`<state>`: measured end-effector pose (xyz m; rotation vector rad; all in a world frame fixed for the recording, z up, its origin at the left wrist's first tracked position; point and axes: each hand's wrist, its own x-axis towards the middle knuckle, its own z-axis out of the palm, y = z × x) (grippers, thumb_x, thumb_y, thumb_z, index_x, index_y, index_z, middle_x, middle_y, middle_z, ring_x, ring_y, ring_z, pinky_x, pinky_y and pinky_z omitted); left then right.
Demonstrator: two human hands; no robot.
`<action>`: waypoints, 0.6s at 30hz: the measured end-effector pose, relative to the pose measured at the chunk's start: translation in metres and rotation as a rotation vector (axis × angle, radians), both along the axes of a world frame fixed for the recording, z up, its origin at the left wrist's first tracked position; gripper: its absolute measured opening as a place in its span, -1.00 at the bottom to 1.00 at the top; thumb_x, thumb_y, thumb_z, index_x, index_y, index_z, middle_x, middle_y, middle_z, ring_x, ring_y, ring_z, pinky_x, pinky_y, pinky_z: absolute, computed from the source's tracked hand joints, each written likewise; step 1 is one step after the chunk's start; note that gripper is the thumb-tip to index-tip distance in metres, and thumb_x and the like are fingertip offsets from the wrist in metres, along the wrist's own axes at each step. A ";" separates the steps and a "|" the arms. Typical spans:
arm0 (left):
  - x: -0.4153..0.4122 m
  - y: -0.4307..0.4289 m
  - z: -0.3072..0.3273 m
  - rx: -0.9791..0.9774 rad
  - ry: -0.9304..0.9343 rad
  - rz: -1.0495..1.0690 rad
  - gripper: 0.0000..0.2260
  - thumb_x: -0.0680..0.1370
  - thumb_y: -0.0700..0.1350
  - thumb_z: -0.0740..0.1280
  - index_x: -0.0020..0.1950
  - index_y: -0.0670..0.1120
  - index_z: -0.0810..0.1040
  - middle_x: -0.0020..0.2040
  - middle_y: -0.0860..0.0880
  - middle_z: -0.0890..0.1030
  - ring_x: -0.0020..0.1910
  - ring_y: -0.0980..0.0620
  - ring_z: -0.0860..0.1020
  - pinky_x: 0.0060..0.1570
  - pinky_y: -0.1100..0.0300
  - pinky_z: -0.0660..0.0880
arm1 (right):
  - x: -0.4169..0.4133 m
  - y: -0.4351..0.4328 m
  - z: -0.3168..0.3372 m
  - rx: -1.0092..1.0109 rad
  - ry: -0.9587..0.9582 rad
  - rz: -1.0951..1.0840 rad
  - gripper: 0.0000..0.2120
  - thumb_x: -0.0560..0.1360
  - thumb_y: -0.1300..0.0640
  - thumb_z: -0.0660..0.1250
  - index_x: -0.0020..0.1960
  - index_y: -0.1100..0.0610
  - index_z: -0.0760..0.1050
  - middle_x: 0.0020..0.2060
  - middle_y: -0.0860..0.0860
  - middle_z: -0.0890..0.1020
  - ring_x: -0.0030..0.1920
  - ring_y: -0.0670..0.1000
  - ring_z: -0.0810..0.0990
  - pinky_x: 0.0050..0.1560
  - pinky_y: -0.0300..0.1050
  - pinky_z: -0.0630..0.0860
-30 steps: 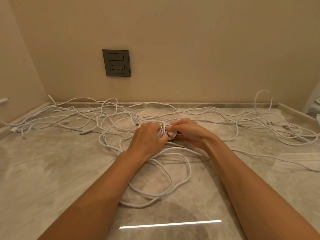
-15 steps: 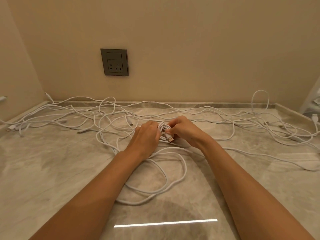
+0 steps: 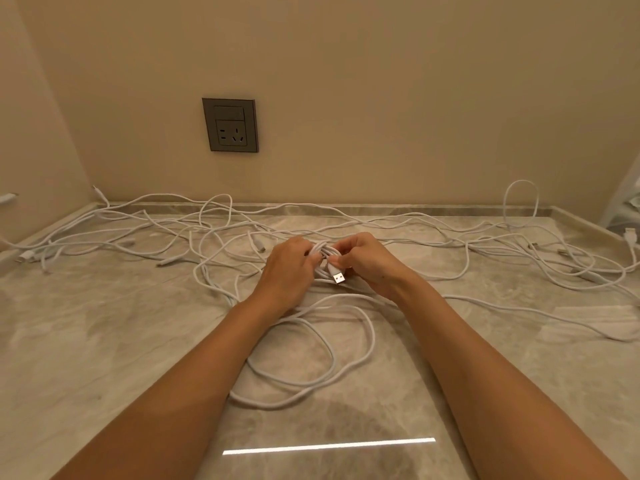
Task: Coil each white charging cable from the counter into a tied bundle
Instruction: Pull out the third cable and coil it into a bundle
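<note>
We seem to be in a home: a polished marble-look counter point(image 3: 104, 341) with a low upstand, plain beige walls point(image 3: 381, 81), and a grey wall socket point(image 3: 230, 125) above it.

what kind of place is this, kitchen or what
Likely a home counter, perhaps a kitchen: a marble-look counter with a low upstand, a plain beige wall and a wall socket above it. No sink or stove shows.

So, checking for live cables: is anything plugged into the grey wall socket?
No, the grey rectangular wall socket shows bare pin holes, with no plug or cable in it.
</note>
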<state>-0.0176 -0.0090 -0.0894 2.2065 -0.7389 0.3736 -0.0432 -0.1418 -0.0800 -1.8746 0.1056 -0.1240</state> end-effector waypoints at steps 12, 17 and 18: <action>0.009 0.000 -0.006 -0.117 -0.221 -0.017 -0.90 0.48 -0.35 0.24 -0.16 -0.37 0.52 -0.09 -0.16 0.38 -0.15 0.00 0.41 -0.09 0.36 0.30 | 0.003 0.019 -0.004 0.159 -0.191 -0.087 -0.85 0.51 0.42 0.20 -0.04 0.29 0.53 -0.26 0.13 0.53 -0.23 0.06 0.48 -0.18 -0.08 0.42; 0.005 0.004 -0.003 -0.196 -0.346 -0.132 -0.69 0.40 -0.36 0.21 0.07 -0.09 0.30 -0.03 -0.14 0.36 -0.05 0.09 0.32 -0.01 0.38 0.27 | 0.001 0.022 0.003 0.297 -0.241 -0.042 -0.84 0.52 0.45 0.17 0.04 0.36 0.49 -0.30 0.12 0.51 -0.31 0.05 0.47 -0.26 -0.19 0.44; 0.004 0.005 -0.001 -0.223 -0.363 -0.142 -0.63 0.38 -0.37 0.21 0.07 -0.03 0.25 -0.01 -0.11 0.34 -0.04 0.10 0.32 0.01 0.40 0.26 | 0.001 0.023 0.004 0.313 -0.249 -0.037 -0.84 0.52 0.45 0.16 0.04 0.38 0.48 -0.30 0.12 0.51 -0.31 0.05 0.46 -0.26 -0.20 0.44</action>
